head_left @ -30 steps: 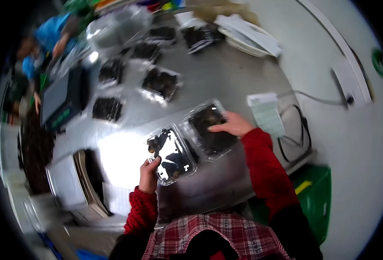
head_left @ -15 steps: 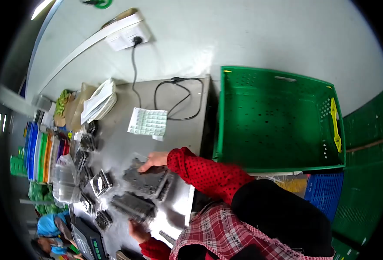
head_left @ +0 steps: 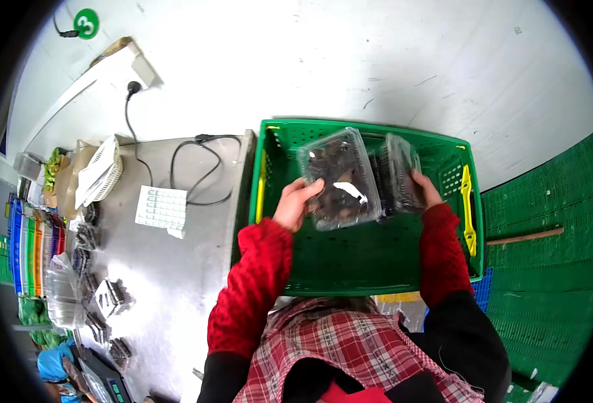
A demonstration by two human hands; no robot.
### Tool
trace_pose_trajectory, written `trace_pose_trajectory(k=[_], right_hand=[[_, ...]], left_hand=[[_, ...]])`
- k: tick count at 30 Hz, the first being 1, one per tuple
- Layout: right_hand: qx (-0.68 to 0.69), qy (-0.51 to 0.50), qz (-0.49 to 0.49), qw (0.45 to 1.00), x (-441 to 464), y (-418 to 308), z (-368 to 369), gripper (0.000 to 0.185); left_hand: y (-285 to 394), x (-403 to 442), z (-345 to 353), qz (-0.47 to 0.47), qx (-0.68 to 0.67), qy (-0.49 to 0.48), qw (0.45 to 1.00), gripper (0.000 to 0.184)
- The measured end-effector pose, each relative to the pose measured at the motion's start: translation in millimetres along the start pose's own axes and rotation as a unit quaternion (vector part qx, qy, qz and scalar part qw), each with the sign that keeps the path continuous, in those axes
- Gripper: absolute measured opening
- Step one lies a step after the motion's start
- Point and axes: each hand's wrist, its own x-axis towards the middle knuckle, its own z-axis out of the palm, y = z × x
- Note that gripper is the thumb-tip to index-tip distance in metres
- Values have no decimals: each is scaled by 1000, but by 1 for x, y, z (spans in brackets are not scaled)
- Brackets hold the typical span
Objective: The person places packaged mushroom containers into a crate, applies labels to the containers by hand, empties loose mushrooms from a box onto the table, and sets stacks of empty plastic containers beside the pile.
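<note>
Left hand [head_left: 298,203]: clamped on a clear plastic box with dark contents [head_left: 340,176], thumb flat on the near corner of its lid, fingers mostly hidden by the box. Grip open only as wide as the box edge. Box is tilted, over the green plastic crate [head_left: 350,272], toward its far wall.

Right hand [head_left: 428,192]: closed on the outer side of a second clear plastic box [head_left: 404,173], also dark inside, standing steeply tilted over the crate. Thumb and fingers apart by the box's thickness; fingers partly hidden. Dark layers between the two boxes, possibly another box, too overlapped to be sure.

Yellow handle [head_left: 468,209] on the crate's right end, near the right hand. Bare metal table [head_left: 189,269] just beside the crate's left end; printed label sheet [head_left: 161,207] and black cable [head_left: 204,138] lie on it, cable nearer the crate.
</note>
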Motion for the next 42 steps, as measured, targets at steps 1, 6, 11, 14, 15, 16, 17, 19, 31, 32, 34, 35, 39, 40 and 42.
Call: trace_pose_trajectory(k=[1, 6, 11, 14, 15, 16, 17, 19, 31, 32, 34, 35, 39, 40, 42], right_hand=[[-3, 60, 47, 997, 6, 7, -21, 53], [-135, 166, -2, 977, 51, 37, -89, 60], [-176, 140, 21, 974, 6, -33, -125, 72], [-401, 209, 11, 892, 46, 39, -207, 92], [-461, 219, 25, 860, 41, 43, -179, 94], [-516, 229, 32, 825, 38, 48, -148, 97], [-551, 218, 28, 805, 46, 61, -144, 97], [-552, 191, 29, 811, 53, 59, -130, 83], [-448, 146, -454, 756, 8, 17, 146, 53], [-394, 77, -405, 821, -14, 10, 225, 51], [-409, -127, -444, 787, -41, 29, 357, 55], [-378, -238, -409, 795, -37, 50, 413, 61], [-379, -485, -271, 740, -52, 158, 647, 58], [-372, -495, -192, 761, -41, 193, 700, 63], [-400, -490, -152, 759, -21, 249, 810, 72]], left_hand=[[-28, 37, -4, -20, 30, 21, 999, 37], [-69, 84, -28, -15, 160, 177, 971, 32], [-29, 60, -87, 128, 329, 248, 902, 28], [-64, 77, -102, 147, 453, 310, 823, 26], [-80, 85, -110, 186, 430, 329, 820, 29], [-89, 87, -108, 181, 489, 346, 780, 32], [-95, 93, -106, 177, 547, 365, 733, 37], [-120, 114, -121, 239, 676, 362, 596, 36], [-2, -164, -118, 376, 537, 349, 669, 46], [-10, -190, -156, 311, 533, 431, 659, 48], [-28, -246, -244, 198, 511, 539, 639, 56], [-28, -274, -289, 156, 492, 572, 637, 64], [-37, -358, -425, 111, 538, 655, 518, 67], [-34, -369, -449, 89, 522, 689, 494, 71], [-38, -376, -468, 90, 530, 693, 481, 70]])
